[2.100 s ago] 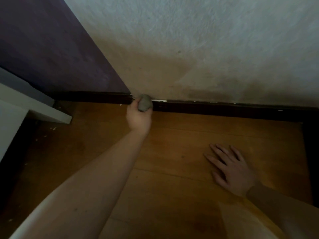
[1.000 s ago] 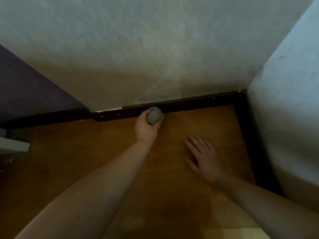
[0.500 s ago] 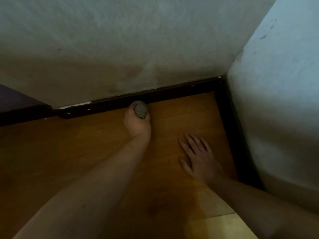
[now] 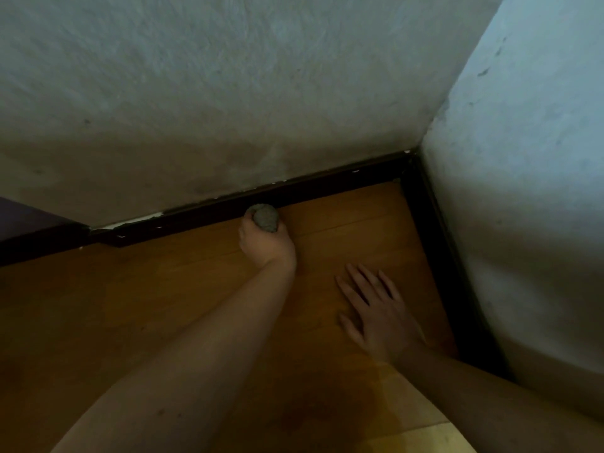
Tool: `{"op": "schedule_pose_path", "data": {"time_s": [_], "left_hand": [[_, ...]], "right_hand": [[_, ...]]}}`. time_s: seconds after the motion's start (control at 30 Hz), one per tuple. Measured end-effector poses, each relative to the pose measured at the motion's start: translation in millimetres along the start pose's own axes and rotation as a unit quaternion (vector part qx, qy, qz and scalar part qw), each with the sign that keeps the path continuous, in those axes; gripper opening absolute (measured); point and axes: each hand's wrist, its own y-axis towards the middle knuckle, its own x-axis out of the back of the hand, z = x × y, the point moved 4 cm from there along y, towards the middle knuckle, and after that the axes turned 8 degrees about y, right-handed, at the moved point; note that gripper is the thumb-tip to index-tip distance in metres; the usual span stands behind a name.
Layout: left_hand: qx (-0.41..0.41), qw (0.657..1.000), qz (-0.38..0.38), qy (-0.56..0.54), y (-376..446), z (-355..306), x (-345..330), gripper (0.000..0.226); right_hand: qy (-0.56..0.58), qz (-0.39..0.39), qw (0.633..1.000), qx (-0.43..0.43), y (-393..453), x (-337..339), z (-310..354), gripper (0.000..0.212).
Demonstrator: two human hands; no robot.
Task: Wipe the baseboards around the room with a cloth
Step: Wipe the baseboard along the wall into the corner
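Down at floor level, our left hand (image 4: 266, 245) grips a balled grey cloth (image 4: 265, 217) against the dark baseboard (image 4: 327, 186); our right hand (image 4: 376, 308) lies flat, open. We should press firmly, sliding toward the corner.

Left hand (image 4: 266, 245) presses balled cloth (image 4: 265, 217) against dark baseboard (image 4: 327, 184) (right hand (image 4: 379, 313) flat on floor (image 4: 130, 305)).
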Motion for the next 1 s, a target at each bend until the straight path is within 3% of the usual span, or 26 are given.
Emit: {"op": "schedule_pose_path", "data": {"time_s": [0.17,0.23,0.4,0.73,0.83,1.0], "left_hand": [[-0.061,0.995,0.076,-0.019,-25.7,-25.7,-22.4,0.052],[-0.053,0.992,0.11,-0.033,-38.7,-41.9,-37.9,0.052],[-0.02,0.994,0.107,-0.013,-44.6,-54.0,-51.8,0.052],[-0.212,0.948,0.23,0.063,-20.7,-39.6,-19.9,0.05],[-0.257,0.938,0.218,0.081,-7.5,-35.4,2.8,0.047],[-0.243,0.953,0.157,0.092,23.6,-16.1,44.6,0.047]], "right_hand": [[0.005,0.0,1.0,-0.003,0.9,-0.4,0.2,0.063],[0.009,-0.002,1.0,-0.005,1.1,0.0,0.7,0.062],[0.008,-0.005,1.0,-0.002,0.8,0.6,0.6,0.063],[0.02,-0.006,1.0,0.009,0.0,-1.8,-1.2,0.06],[0.023,-0.018,0.999,0.013,0.1,-1.6,-1.8,0.06],[0.021,-0.029,0.999,0.012,0.5,-2.4,-2.6,0.061]]}}
